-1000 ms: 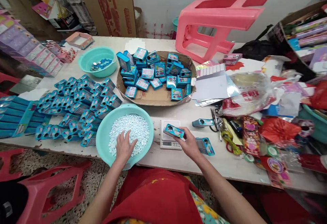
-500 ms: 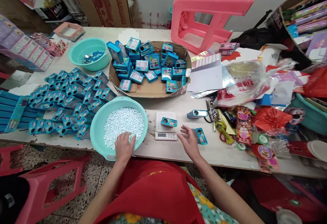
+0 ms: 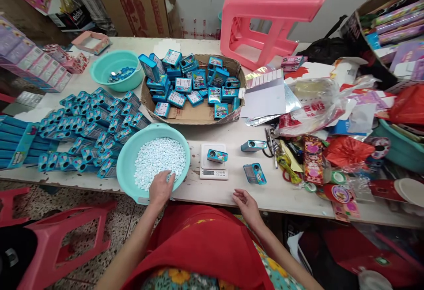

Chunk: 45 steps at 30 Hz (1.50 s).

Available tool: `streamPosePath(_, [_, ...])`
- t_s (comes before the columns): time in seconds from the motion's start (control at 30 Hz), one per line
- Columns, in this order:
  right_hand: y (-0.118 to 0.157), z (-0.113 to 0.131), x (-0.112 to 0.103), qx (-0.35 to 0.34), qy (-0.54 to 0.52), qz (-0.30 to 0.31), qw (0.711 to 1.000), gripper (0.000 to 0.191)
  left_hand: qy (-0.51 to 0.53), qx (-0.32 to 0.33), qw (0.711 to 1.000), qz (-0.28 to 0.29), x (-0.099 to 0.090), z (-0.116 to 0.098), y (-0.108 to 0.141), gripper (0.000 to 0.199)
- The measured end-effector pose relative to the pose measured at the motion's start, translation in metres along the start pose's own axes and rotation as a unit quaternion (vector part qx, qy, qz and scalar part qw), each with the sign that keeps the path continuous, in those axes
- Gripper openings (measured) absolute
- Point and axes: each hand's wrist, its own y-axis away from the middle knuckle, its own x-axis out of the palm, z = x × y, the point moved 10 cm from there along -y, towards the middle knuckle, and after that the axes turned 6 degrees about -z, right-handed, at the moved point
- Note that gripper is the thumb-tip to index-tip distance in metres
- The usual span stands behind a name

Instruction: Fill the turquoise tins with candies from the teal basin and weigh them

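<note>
My left hand [image 3: 161, 188] rests at the near edge of the candy heap, its fingertips among the small pale candies [image 3: 155, 160] in a turquoise basin [image 3: 126, 177]. The fingers are curled together; whether they pinch a candy is too small to tell. My right hand [image 3: 244, 202] is over the table's front edge, fingers apart and holding nothing. Between the hands, farther back, a blue tin [image 3: 217, 156] lies on a white digital scale [image 3: 213, 174]. Right of the scale are two more blue tins, one behind [image 3: 253, 145] and one nearer [image 3: 255, 173].
Many blue tins [image 3: 96, 122] stand at the left. A cardboard tray [image 3: 195, 114] of blue tins is behind the scale, beside a smaller basin [image 3: 96, 71] with shiny lids. Scissors [image 3: 271, 144], wrappers and a pink stool [image 3: 228, 29] are to the right.
My right hand has drawn back toward the table's front edge, away from the scale and the nearer tin. My left hand stays at the candies. The view has shifted slightly.
</note>
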Motion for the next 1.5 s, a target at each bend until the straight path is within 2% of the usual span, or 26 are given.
streamPosePath(0.1, [-0.001, -0.001, 0.000, 0.000, 0.000, 0.006, 1.000, 0.042, -0.005, -0.012, 1.000, 0.022, 0.005, 0.006, 0.000, 0.040])
streamPosePath(0.23, [-0.003, 0.011, 0.003, -0.017, 0.001, 0.010, 1.000, 0.040, -0.045, 0.029, 0.998, 0.039, 0.011, 0.006, -0.019, 0.047])
streamPosePath(0.33, [-0.009, 0.042, 0.015, -0.068, 0.018, 0.016, 0.997, 0.040, -0.023, 0.026, 0.997, 0.065, 0.022, 0.003, -0.038, 0.051])
streamPosePath(0.4, [-0.017, 0.072, 0.022, -0.124, 0.043, -0.006, 0.991, 0.045, 0.057, 0.001, 0.994, 0.092, 0.032, 0.000, -0.045, 0.039])
streamPosePath(0.47, [-0.028, 0.106, 0.030, -0.190, 0.068, -0.046, 0.978, 0.057, 0.188, -0.050, 0.975, 0.109, 0.040, 0.000, -0.046, 0.025])
streamPosePath(0.53, [-0.040, 0.137, 0.042, -0.244, 0.088, -0.067, 0.963, 0.065, 0.331, -0.121, 0.929, 0.113, 0.045, 0.006, -0.044, 0.022])
streamPosePath(0.63, [-0.056, 0.168, 0.069, -0.253, 0.105, -0.028, 0.961, 0.051, 0.489, -0.206, 0.842, 0.100, 0.046, 0.021, -0.042, 0.031])
streamPosePath(0.7, [-0.054, 0.188, 0.085, -0.256, 0.101, 0.009, 0.961, 0.042, 0.552, -0.234, 0.795, 0.089, 0.041, 0.029, -0.046, 0.031])
streamPosePath(0.77, [-0.038, 0.215, 0.099, -0.293, 0.086, 0.036, 0.952, 0.038, 0.622, -0.258, 0.735, 0.077, 0.031, 0.034, -0.051, 0.030])
streamPosePath(0.83, [-0.015, 0.240, 0.117, -0.335, 0.074, 0.067, 0.937, 0.034, 0.671, -0.268, 0.688, 0.064, 0.015, 0.033, -0.056, 0.027])
streamPosePath(0.9, [0.005, 0.257, 0.137, -0.359, 0.072, 0.094, 0.926, 0.030, 0.720, -0.263, 0.640, 0.052, -0.010, 0.023, -0.061, 0.022])
streamPosePath(1.0, [0.025, 0.270, 0.170, -0.382, 0.080, 0.125, 0.912, 0.028, 0.813, -0.209, 0.543, 0.025, -0.058, -0.006, -0.066, 0.014])
streamPosePath(1.07, [0.031, 0.273, 0.191, -0.391, 0.085, 0.144, 0.905, 0.028, 0.844, -0.163, 0.511, -0.021, -0.089, -0.021, -0.068, 0.011])
streamPosePath(1.17, [0.035, 0.274, 0.213, -0.396, 0.090, 0.160, 0.900, 0.028, 0.826, -0.139, 0.535, -0.109, -0.115, -0.025, -0.067, 0.017])
streamPosePath(1.27, [0.035, 0.274, 0.222, -0.394, 0.091, 0.161, 0.900, 0.028, 0.790, -0.161, 0.568, -0.164, -0.117, -0.016, -0.067, 0.035])
streamPosePath(1.37, [0.032, 0.271, 0.225, -0.384, 0.090, 0.159, 0.905, 0.029, 0.770, -0.180, 0.586, -0.177, -0.113, -0.010, -0.068, 0.043])
streamPosePath(1.5, [0.026, 0.264, 0.225, -0.369, 0.086, 0.157, 0.912, 0.032, 0.766, -0.176, 0.595, -0.168, -0.109, -0.012, -0.071, 0.044])
